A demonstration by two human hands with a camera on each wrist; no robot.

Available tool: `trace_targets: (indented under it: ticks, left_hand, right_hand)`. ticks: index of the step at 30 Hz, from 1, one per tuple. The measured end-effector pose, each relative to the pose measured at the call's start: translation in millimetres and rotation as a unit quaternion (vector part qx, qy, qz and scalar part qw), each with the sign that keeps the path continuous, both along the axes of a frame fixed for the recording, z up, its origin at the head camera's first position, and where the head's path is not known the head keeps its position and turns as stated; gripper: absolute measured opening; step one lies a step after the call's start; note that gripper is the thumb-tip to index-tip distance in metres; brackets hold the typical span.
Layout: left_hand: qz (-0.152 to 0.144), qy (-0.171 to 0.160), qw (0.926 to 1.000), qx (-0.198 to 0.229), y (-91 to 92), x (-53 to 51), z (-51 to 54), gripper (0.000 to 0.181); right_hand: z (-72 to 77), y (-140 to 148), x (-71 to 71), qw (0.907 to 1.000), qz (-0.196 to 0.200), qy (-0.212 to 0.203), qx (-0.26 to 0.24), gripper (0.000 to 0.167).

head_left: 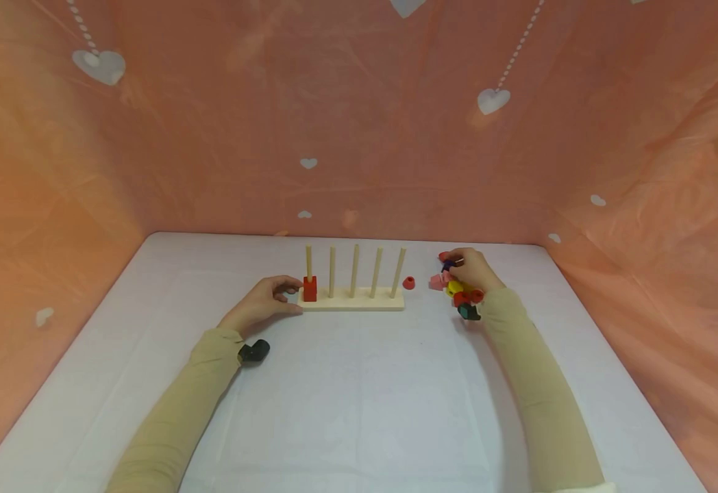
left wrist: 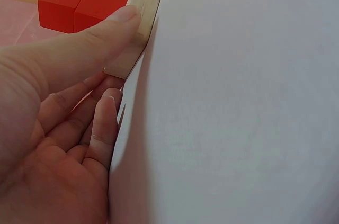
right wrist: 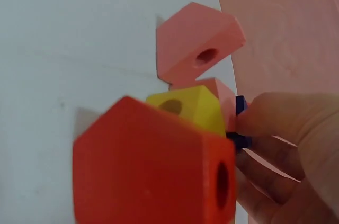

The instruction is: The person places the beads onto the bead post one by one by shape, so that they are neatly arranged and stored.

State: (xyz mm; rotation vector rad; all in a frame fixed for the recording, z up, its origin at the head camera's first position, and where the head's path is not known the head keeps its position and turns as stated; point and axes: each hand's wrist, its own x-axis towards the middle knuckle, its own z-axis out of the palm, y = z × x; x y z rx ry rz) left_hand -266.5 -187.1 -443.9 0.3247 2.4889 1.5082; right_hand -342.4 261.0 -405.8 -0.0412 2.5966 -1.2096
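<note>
A wooden peg stand (head_left: 353, 301) with several upright pegs sits near the back of the table. Two red blocks (left wrist: 79, 4) are stacked on its leftmost peg. My left hand (head_left: 266, 300) holds the stand's left end, its thumb on the front edge. At the right, my right hand (head_left: 473, 267) reaches into a group of loose blocks and pinches a dark blue block (right wrist: 241, 139), mostly hidden by the fingers. Close to this hand lie pink blocks (right wrist: 196, 38), a yellow block (right wrist: 190, 105) and a large-looking red block (right wrist: 148, 166) with a hole.
A single red block (head_left: 409, 283) lies just right of the stand. Dark green blocks (head_left: 468, 312) lie at the near end of the group, by the right sleeve. An orange cloth with hearts (head_left: 359, 137) rises behind the white table (head_left: 359, 397).
</note>
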Motion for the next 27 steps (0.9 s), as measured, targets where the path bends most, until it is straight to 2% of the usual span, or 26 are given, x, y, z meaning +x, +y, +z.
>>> trace_targets:
  ticks: [8,12,16,19,27]
  left_hand:
    - [0.001,0.002,1.0,0.0,1.3,1.8,0.7,0.053]
    - [0.003,-0.003,1.0,0.002,0.1,1.4,0.3,0.055]
    - [0.008,-0.013,0.9999,0.008,-0.7,1.2,0.1,0.057]
    - [0.008,-0.013,0.9998,0.009,-0.6,0.8,0.4,0.057]
    - [0.005,-0.008,0.9999,0.002,-1.6,0.0,-2.1,0.058]
  right_hand:
    - [-1.2,2.5,2.0,0.9997,0.0,0.025,0.004,0.042]
    - [4.1,3.0,5.3,0.9971,0.013,0.075,-0.007,0.042]
    - [15.9,0.6,5.7,0.984,0.058,0.168,-0.012,0.039]
    - [27.3,-4.7,7.6,0.9717,0.085,0.219,-0.026,0.038]
    - [62.9,-34.0,23.6,0.9558,0.11,0.264,-0.068,0.041]
